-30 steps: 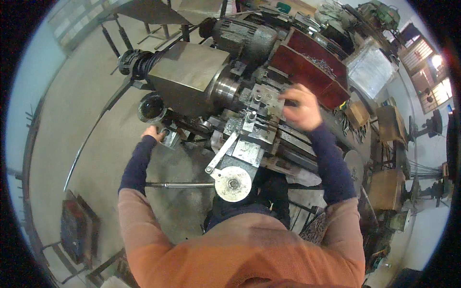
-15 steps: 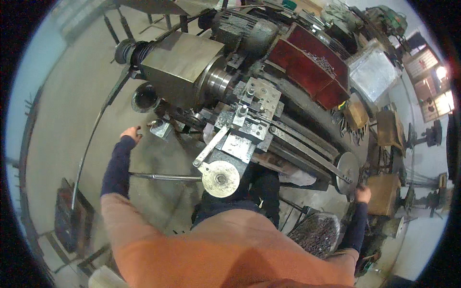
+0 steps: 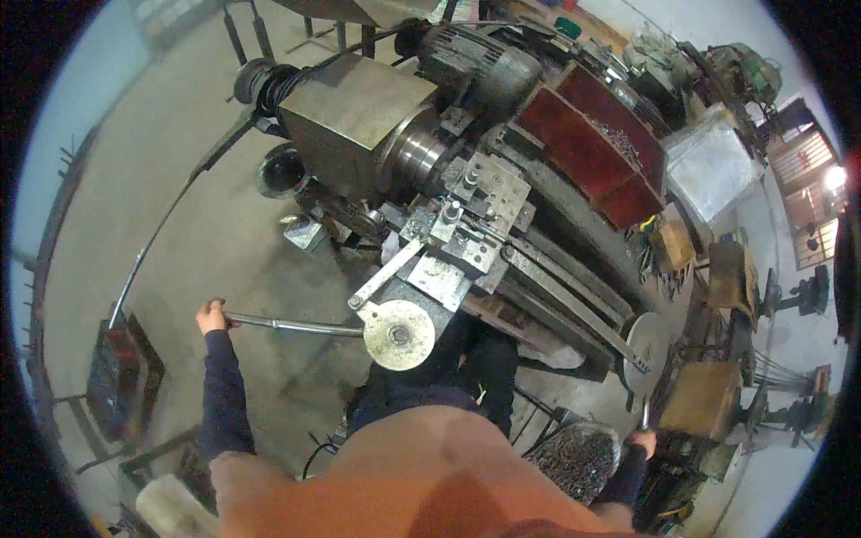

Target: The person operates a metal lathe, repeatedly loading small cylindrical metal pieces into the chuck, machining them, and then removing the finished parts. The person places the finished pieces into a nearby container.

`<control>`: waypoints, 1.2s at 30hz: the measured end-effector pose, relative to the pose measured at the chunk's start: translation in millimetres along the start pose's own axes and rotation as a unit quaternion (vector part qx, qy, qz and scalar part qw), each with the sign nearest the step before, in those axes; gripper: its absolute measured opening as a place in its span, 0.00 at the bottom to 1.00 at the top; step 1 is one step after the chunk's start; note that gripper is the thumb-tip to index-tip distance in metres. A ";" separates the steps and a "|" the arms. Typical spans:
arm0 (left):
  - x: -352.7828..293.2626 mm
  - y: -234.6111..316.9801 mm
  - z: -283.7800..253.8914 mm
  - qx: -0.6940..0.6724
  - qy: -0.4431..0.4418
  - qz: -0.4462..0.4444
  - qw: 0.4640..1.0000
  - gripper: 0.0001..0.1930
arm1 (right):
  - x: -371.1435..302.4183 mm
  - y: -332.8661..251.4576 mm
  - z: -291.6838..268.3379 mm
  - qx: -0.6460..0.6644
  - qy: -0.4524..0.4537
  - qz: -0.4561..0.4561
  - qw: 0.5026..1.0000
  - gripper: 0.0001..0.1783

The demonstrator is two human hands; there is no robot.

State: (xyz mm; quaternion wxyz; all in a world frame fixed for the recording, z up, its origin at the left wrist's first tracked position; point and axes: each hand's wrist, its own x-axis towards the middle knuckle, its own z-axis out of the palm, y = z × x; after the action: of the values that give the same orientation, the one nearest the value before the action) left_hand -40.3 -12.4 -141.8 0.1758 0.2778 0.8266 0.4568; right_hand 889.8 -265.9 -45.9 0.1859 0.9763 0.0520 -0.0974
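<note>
Your left hand [image 3: 212, 317], at left, has its fingers wrapped around the outer end of a long metal rod [image 3: 296, 325], which runs right to a pale disc [image 3: 399, 335]. Your right hand [image 3: 643, 439], near right, has its fingers closed on the short handle [image 3: 645, 414] of a wheel [image 3: 649, 345]. Even, gentle pressure suits both; watch the metal block [image 3: 496, 186] beside the shiny spindle [image 3: 421, 157], farther off.

The round plate [image 3: 399, 335] at the near end of the cross slide [image 3: 438, 282] is cream flecked with dark specks, the lever [image 3: 309, 325] silvery, the handwheel [image 3: 653, 345] grey. The lathe headstock [image 3: 359, 100] is brownish grey, the tray [image 3: 569, 134] dark red; forearm sleeves [image 3: 224, 394] are navy, the sweater [image 3: 404, 484] orange and beige.
</note>
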 end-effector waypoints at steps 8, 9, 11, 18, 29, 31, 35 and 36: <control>19.3 6.0 38.1 -0.066 0.030 -0.016 0.997 0.13 | -49.7 23.1 51.2 0.166 0.091 -0.042 0.981 0.26; 22.4 7.4 41.3 -0.066 0.030 0.008 0.997 0.13 | -43.2 24.6 59.0 0.169 0.084 -0.021 0.982 0.27; 24.6 11.9 47.8 -0.068 0.032 0.056 0.996 0.13 | -49.1 19.1 59.1 0.167 0.084 -0.005 0.982 0.22; 24.1 24.9 57.7 -0.080 0.047 -0.010 0.996 0.13 | -40.7 20.8 65.5 0.175 0.084 -0.011 0.981 0.26; -5.0 26.4 65.2 -0.265 -0.009 -0.162 0.951 0.14 | -2.8 23.1 42.5 0.078 0.131 -0.034 0.988 0.23; -4.4 43.4 93.0 -0.277 -0.053 -0.171 0.944 0.13 | 29.9 35.4 46.7 0.071 0.109 -0.068 0.989 0.23; 7.3 90.9 156.8 -0.274 -0.141 -0.143 0.941 0.11 | 72.6 34.3 49.0 0.084 0.136 -0.096 0.982 0.23; 8.0 105.3 172.2 -0.271 -0.158 -0.131 0.940 0.11 | 75.7 35.0 49.8 0.089 0.132 -0.097 0.982 0.22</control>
State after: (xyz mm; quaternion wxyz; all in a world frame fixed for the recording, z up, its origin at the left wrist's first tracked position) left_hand 78.6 150.9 -142.0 0.4314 0.1773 0.6623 0.5864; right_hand 959.9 -312.0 -94.9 0.0795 0.9836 0.1618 0.0106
